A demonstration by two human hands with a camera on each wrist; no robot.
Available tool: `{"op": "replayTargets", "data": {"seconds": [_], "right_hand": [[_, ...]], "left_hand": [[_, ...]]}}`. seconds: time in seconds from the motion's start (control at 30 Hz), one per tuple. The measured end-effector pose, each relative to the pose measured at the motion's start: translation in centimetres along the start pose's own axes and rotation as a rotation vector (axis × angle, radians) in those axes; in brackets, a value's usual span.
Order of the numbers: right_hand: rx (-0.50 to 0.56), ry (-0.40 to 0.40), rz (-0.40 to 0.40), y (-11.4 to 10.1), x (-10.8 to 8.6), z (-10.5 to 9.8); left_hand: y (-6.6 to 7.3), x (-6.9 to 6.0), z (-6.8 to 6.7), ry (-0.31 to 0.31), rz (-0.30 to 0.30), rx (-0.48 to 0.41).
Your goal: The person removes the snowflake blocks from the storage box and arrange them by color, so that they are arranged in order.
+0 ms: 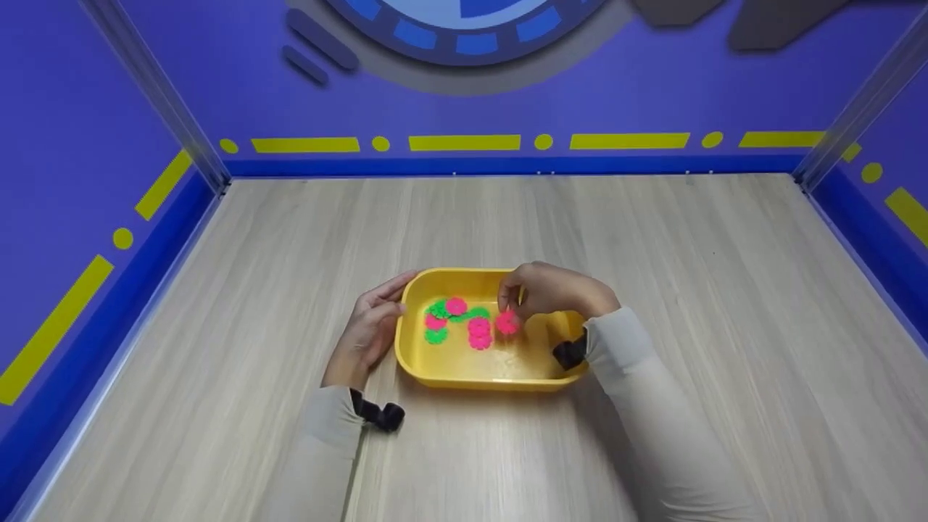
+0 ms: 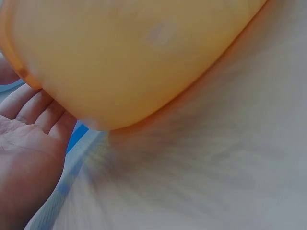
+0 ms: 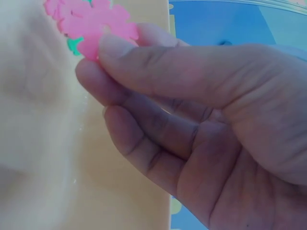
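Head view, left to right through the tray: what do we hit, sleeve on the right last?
Left hand → yellow tray's left wall → lowest green piece → overlapping pink pieces → held pink piece → right hand → right sleeve.

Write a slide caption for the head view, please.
Left hand holds a yellow tray by its edge; right hand pinches a pink notched disc.
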State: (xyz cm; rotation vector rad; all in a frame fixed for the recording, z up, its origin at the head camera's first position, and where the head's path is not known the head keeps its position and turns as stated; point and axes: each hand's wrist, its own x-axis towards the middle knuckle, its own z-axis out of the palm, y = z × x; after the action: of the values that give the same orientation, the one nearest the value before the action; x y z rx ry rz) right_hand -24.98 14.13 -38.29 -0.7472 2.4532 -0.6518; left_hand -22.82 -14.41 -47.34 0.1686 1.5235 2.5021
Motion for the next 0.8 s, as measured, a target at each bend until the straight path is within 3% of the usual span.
{"op": "replayTargets", "data": {"seconds": [0.2,0.63,0.8], "right_hand": [[-0.013,0.017,-0.036,0.0,-0.5,-0.6],[0.035,0.063,0.033,0.5,-2.8,-2.5],[0.049,0.08,0.019,1.3,-3.8,-3.1]], "left_hand": [[0.1,0.0,0.0,0.015,-0.01,0.0],[-0.1,0.0,0.0,0.003,-0.01,-0.006],[-0.1,0.0,0.0,0.006,-0.01,-0.014]]}}
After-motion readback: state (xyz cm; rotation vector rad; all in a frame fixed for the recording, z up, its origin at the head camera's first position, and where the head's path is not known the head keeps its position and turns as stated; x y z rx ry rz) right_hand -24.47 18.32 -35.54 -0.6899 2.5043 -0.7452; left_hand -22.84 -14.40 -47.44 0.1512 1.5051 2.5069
